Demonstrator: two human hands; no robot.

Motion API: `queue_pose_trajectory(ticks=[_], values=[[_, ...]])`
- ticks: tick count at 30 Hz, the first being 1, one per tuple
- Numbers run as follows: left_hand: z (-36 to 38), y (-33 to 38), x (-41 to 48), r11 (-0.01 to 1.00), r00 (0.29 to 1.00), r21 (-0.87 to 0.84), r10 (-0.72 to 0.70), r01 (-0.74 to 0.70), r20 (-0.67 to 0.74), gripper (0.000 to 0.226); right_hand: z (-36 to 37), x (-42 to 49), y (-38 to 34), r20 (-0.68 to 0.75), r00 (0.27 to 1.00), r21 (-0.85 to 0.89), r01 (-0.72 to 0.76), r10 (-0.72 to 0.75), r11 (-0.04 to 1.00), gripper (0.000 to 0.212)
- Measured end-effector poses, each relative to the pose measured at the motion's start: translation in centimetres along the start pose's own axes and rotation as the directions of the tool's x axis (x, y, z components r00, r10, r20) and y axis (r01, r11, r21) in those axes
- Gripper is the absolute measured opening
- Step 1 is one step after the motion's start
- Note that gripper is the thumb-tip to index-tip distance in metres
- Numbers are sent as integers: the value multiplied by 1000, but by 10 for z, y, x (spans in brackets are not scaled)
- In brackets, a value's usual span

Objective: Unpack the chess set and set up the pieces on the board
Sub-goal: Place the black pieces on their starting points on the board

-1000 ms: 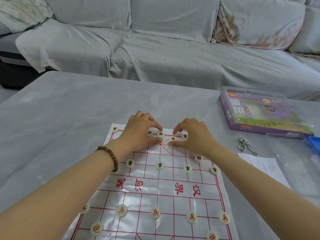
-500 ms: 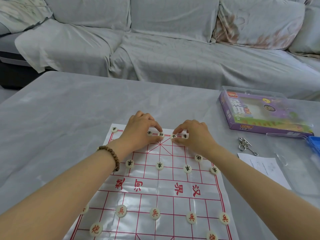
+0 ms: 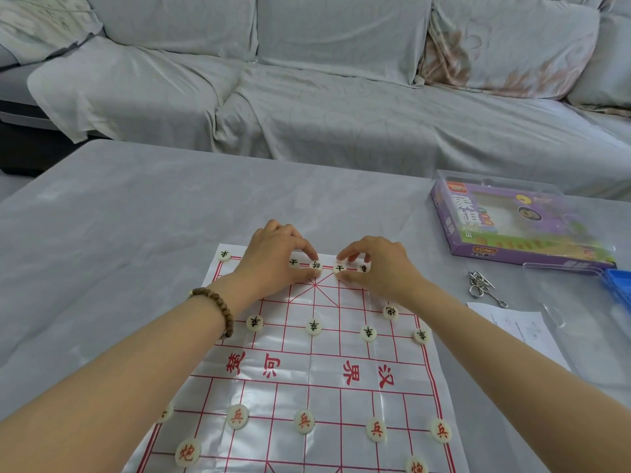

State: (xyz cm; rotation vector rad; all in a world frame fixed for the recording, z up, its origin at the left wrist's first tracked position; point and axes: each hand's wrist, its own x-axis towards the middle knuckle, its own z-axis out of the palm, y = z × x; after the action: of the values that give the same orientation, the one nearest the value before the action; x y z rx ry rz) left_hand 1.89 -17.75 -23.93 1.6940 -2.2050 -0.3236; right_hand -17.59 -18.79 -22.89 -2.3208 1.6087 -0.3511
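The board (image 3: pixel 341 402), a thin plastic sheet with red lines, lies flat on the counter (image 3: pixel 136 233) right in front of me. Both hands are at its far edge, on the black back row. My left hand (image 3: pixel 276 257) has its grip pinched on the centre piece (image 3: pixel 316 266), index tip on the far side and thumb on the near side. Another disc (image 3: pixel 293 262) shows just under its fingers. My right hand (image 3: pixel 379 268) pinches the neighbouring piece (image 3: pixel 339 268) the same way, with one more disc (image 3: pixel 363 268) touching its fingers. The two pinched pieces sit just beside each other where the palace diagonals meet the edge.

A lone piece (image 3: pixel 225 255) holds the far left corner. Four black soldiers (image 3: pixel 313 326) show in their row and one cannon (image 3: pixel 390 311) on the right. On the near side I see red soldiers (image 3: pixel 304 420) and a red cannon (image 3: pixel 187 452); the red back row is out of frame.

I judge the step to be seating the black back row on its crossings. Next I would nudge each pinched disc onto its point, let go without dragging the slippery sheet, then fill whatever gaps my hands now hide.

Further out, on the right, are the purple box (image 3: pixel 512 227), a wire puzzle (image 3: pixel 481 285), a paper sheet (image 3: pixel 512 332) and a blue tray (image 3: pixel 618 285).
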Motion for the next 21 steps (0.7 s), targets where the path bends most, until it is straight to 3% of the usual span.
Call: queue_pose_trajectory(ticks=[6,8,12,21], values=[[-23,-27,-3,990,996,-111,-88,84,-30,42,-38,5,27,-27,990,243,-126,136,962,23],[-30,-51,-6,982,987,-113,-158,154,-27,53,-48,1,42,54,970,237,-244,238,940,26],[-37,-86,-13,918,941,-207,-336,339,48,39,-50,-10,58,208,896,279,-438,391,855,29],[-42,-89,-12,846,900,-306,-407,436,159,23,-52,-4,57,253,898,222,-417,361,881,12]])
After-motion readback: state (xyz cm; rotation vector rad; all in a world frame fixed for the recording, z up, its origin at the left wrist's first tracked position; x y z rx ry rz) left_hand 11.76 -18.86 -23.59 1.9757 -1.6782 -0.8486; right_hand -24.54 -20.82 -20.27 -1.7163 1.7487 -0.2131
